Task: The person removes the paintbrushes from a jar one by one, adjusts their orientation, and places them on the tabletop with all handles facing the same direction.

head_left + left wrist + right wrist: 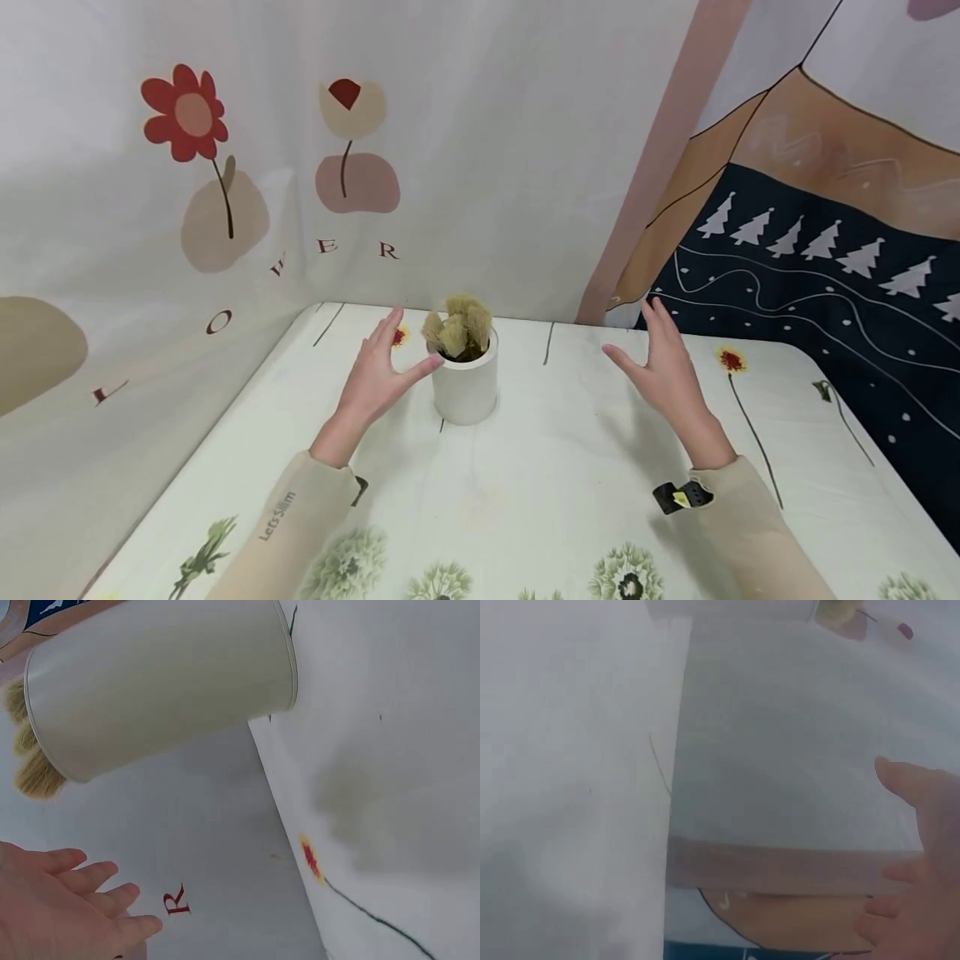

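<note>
A white cylindrical pot (pixel 467 396) stands upright on the table, with dried yellowish-green tufts (pixel 459 323) rising out of its top. To its left is my left hand (pixel 378 375), fingers extended and thumb stretched toward the pot's rim, overlapping it in the head view. In the left wrist view, the pot (pixel 161 682) lies beyond the spread fingers of that hand (pixel 67 904), with a gap between. My right hand (pixel 663 367) is held above the table well right of the pot, thumb apart from the straight fingers and nothing in it. The right wrist view shows the same hand (pixel 922 877) at the edge.
A white cloth printed with flowers covers the table (pixel 525 467). Behind it hangs a pale curtain (pixel 487 167) with flower drawings and letters. A dark blue fabric (pixel 795 275) with white trees hangs on the right. A dark wristband (pixel 682 497) is at the right wrist.
</note>
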A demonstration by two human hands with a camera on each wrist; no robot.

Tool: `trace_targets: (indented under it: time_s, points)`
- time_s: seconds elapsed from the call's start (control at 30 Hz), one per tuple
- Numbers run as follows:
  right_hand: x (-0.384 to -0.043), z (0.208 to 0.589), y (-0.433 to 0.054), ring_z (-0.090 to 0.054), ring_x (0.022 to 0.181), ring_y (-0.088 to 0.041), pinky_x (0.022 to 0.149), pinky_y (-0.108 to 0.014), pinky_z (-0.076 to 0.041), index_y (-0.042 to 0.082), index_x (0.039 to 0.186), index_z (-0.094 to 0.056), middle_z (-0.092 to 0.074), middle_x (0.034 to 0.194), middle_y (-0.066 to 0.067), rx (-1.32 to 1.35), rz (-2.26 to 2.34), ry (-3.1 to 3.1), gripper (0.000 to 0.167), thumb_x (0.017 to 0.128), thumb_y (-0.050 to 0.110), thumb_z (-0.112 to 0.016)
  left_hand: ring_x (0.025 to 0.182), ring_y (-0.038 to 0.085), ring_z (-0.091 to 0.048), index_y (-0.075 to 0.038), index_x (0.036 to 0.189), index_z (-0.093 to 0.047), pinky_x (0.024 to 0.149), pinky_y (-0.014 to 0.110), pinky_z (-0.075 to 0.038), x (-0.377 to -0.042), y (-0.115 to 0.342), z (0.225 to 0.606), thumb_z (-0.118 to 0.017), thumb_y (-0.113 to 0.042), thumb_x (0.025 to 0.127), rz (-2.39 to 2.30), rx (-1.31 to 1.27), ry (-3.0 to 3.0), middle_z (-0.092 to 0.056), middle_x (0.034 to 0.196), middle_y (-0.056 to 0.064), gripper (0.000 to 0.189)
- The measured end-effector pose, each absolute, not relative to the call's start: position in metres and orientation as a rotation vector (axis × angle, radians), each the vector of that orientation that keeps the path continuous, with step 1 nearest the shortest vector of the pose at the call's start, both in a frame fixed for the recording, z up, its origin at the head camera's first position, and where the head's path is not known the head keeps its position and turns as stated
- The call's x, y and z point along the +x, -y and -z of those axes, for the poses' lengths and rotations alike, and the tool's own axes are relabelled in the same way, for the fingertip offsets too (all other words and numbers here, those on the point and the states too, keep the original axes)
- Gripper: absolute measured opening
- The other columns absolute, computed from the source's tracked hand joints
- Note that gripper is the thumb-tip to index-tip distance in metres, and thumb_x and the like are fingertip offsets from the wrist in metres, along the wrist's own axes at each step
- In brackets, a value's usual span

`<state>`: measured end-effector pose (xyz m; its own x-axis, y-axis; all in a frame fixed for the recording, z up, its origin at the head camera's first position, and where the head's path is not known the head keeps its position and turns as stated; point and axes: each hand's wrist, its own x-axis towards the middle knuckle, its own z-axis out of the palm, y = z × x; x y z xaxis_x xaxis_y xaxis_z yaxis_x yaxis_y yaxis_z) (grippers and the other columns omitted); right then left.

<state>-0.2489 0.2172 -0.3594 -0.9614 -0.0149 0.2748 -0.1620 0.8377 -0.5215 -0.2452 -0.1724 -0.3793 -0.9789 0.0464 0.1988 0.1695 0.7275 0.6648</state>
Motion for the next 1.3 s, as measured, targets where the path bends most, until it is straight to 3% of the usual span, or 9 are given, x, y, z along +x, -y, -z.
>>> trace_targets:
  time_s: [0.2,0.37,0.73,1.07,1.3]
  points:
    - [-0.252,0.365,-0.197,-0.019,0.152,-0.042,0.117,-0.068,-0.027,0.010,0.160,-0.017,-0.010,0.168,-0.017,0.167,-0.892,2.729,0.088,0.095,0.043,-0.066,0.150,0.036,-0.030,-0.018,0.160,-0.019,0.119,0.060,-0.031,-0.242,0.165,0.383,-0.071,-0.058,0.084,1.243,-0.126,2.737,-0.024,0.166,0.012,0.101]
    - [-0.251,0.369,-0.180,-0.021,0.152,-0.039,0.119,-0.064,-0.028,0.009,0.158,-0.024,-0.018,0.166,-0.016,0.238,-0.929,2.672,0.083,0.094,0.040,-0.068,0.151,0.037,-0.028,-0.020,0.159,-0.023,0.120,0.060,-0.030,-0.240,0.159,0.385,-0.073,-0.056,0.084,1.299,-0.100,2.720,-0.028,0.164,0.013,0.097]
    - [-0.246,0.372,-0.148,-0.034,0.147,-0.038,0.116,-0.062,-0.036,0.007,0.154,-0.034,-0.028,0.163,-0.015,0.347,-1.014,2.567,0.076,0.093,0.033,-0.071,0.146,0.034,-0.038,-0.014,0.154,-0.035,0.121,0.056,-0.031,-0.240,0.146,0.393,-0.077,-0.043,0.084,1.353,-0.099,2.634,-0.042,0.156,0.017,0.087]
    - [-0.245,0.369,-0.118,-0.037,0.146,-0.035,0.117,-0.059,-0.037,0.007,0.148,-0.044,-0.038,0.158,-0.013,0.397,-1.116,2.539,0.068,0.092,0.032,-0.072,0.143,0.030,-0.044,-0.011,0.149,-0.042,0.121,0.044,-0.037,-0.243,0.139,0.400,-0.080,-0.037,0.085,1.563,-0.123,2.499,-0.048,0.152,0.012,0.080]
    - [-0.246,0.368,-0.097,-0.050,0.137,-0.031,0.110,-0.047,-0.049,0.006,0.141,-0.054,-0.050,0.149,-0.013,0.477,-1.182,2.476,0.055,0.093,0.026,-0.072,0.141,0.032,-0.047,-0.010,0.150,-0.040,0.116,0.044,-0.043,-0.243,0.137,0.401,-0.080,-0.032,0.085,1.653,-0.138,2.441,-0.047,0.153,0.013,0.080]
